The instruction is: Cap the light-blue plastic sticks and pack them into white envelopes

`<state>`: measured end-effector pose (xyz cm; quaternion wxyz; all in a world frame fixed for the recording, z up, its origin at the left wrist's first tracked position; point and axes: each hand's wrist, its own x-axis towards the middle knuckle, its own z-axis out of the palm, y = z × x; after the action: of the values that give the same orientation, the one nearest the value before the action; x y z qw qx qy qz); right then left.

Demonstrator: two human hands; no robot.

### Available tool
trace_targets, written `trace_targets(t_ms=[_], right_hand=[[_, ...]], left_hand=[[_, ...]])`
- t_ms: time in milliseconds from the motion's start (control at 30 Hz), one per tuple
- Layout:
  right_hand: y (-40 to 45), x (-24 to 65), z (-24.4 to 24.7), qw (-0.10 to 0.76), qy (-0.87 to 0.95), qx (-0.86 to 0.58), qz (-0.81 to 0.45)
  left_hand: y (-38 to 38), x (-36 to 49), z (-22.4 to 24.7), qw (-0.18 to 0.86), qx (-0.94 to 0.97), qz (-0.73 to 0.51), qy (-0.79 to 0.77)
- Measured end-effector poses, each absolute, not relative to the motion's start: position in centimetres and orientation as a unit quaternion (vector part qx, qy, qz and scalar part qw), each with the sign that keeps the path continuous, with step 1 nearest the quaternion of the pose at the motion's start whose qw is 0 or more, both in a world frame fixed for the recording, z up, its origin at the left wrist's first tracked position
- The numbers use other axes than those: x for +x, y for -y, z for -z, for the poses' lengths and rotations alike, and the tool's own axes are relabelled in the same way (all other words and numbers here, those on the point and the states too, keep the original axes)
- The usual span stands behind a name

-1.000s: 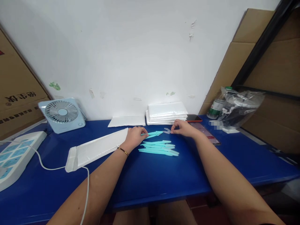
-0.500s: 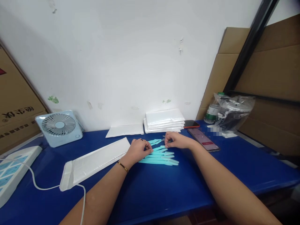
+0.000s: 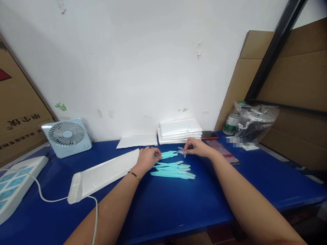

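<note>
On the blue table several slim turquoise eyebrow razors (image 3: 172, 171) lie in a loose row, clear caps at their right ends. Further back, more uncapped turquoise razors (image 3: 168, 154) lie close together. My left hand (image 3: 148, 158) is closed, thumb and fingertips pinching the handle end of a razor in this back group. Small clear blade caps (image 3: 181, 150) lie just right of the back group's tips. My right hand (image 3: 196, 148) is pinched closed on a clear cap beside them, apart from the razors.
A white padded envelope (image 3: 104, 175) lies left of my hands. Behind are stacked white envelopes (image 3: 180, 127) and phones (image 3: 222, 151). A fan (image 3: 67, 136), a power strip (image 3: 25, 183) and its white cable stand left. A bottle (image 3: 231, 123) and plastic bag (image 3: 258, 122) are at right.
My right hand has moved right and slightly back, away from the razor it was touching. My left hand has shifted left and back, uncovering the front razors' handles.
</note>
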<state>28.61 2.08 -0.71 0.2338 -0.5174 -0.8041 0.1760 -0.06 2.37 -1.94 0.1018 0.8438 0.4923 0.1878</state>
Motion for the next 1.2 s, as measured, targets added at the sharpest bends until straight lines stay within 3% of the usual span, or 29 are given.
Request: trace_targets(t_ms=[233, 333, 600, 833, 1200], right_hand=[[-0.4, 25.3, 0.2, 0.141, 0.860, -0.439, -0.220], [-0.4, 24.7, 0.3, 0.138, 0.862, -0.444, -0.205], [-1.6, 27.3, 0.6, 0.219, 0.820, -0.500, -0.168], [-1.1, 26.2, 0.3, 0.250, 0.818, -0.462, -0.233], [-1.1, 24.4, 1.0, 0.382, 0.652, -0.420, -0.502]], left_hand=[[-1.4, 0.7, 1.8, 0.119, 0.870, -0.192, -0.439], [-1.0, 0.9, 1.6, 0.133, 0.889, -0.166, -0.406], [-1.7, 0.0, 1.0, 0.091, 0.869, -0.173, -0.455], [-1.2, 0.3, 0.9, 0.124, 0.879, -0.185, -0.422], [-1.6, 0.5, 1.3, 0.137, 0.851, -0.240, -0.446]])
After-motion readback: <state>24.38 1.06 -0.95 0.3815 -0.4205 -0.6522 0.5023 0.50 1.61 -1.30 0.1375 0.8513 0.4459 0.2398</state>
